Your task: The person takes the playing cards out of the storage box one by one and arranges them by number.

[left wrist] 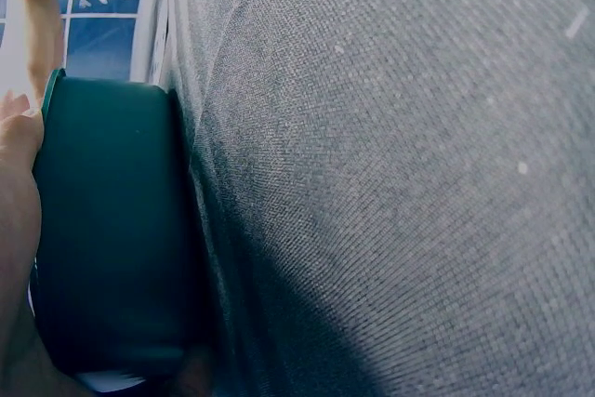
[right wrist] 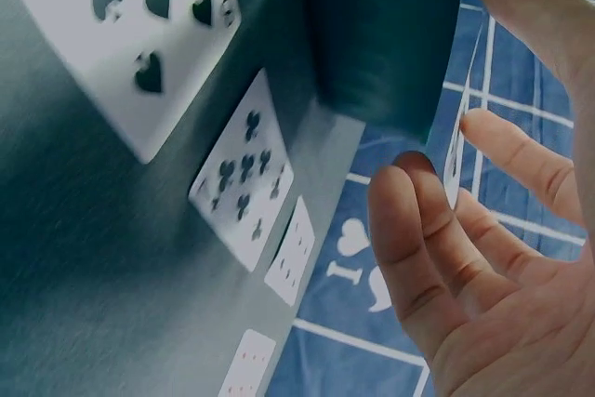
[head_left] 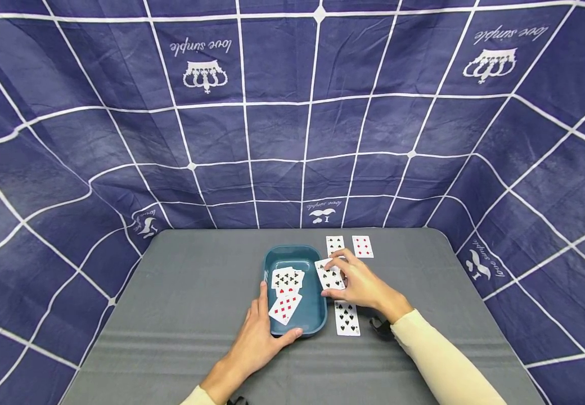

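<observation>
A blue-green tray (head_left: pixel 313 315) stands on the table. My left hand (head_left: pixel 257 332) holds its near left corner, fingers along the left wall and thumb at the near rim. My right hand (head_left: pixel 358 281) pinches a black-pip playing card (head_left: pixel 330 275) at the tray's right rim; the right wrist view shows this card (right wrist: pixel 460 127) almost edge-on. Inside the tray lie overlapping face-up cards: a club card (head_left: pixel 283 278), a partly covered heart card (head_left: pixel 287 291) and a diamond card (head_left: pixel 286 309). Beside the tray lies a spade card (head_left: pixel 347 320).
Beyond my right hand lie a black-pip card (head_left: pixel 335 243) and a diamond card (head_left: pixel 363 246), face up. A club card (right wrist: pixel 246 169) shows in the right wrist view; my hand covers it from above. Blue gridded cloth (head_left: pixel 282 135) surrounds the grey table (head_left: pixel 196 281).
</observation>
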Demonstrator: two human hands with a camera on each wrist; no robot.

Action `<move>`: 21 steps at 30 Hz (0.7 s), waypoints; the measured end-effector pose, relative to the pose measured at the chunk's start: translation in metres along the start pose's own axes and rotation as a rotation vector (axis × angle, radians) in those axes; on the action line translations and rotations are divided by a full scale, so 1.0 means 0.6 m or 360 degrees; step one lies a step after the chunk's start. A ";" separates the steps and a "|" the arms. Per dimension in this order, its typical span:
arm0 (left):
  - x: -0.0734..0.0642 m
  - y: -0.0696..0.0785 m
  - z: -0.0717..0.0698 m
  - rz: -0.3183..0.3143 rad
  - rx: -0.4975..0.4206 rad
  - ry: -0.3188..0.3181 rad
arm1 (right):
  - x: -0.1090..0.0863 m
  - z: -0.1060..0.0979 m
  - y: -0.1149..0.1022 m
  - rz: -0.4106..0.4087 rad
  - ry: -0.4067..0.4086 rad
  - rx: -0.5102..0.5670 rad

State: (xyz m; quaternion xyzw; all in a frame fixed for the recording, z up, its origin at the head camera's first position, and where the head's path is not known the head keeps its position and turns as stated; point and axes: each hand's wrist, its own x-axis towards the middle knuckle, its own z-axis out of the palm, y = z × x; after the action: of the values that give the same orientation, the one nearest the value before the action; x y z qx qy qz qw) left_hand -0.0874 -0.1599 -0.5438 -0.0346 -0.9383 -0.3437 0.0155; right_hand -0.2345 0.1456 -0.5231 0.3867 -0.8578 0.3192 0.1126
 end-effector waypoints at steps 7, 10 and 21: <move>-0.001 0.002 -0.001 -0.0004 -0.0008 0.0000 | -0.021 -0.019 0.001 0.0169 -0.0006 -0.0056; -0.001 0.001 0.001 -0.0005 -0.0011 0.0003 | -0.029 -0.026 0.003 0.0278 -0.0051 -0.0126; -0.001 0.000 0.000 -0.0017 -0.0017 0.0005 | -0.063 -0.040 0.025 0.0412 -0.0045 -0.0305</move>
State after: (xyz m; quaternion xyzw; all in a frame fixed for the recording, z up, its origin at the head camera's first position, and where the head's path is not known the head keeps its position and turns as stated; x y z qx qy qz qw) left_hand -0.0867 -0.1597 -0.5437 -0.0290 -0.9366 -0.3488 0.0148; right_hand -0.2215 0.1906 -0.5278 0.2649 -0.9285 0.2422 0.0947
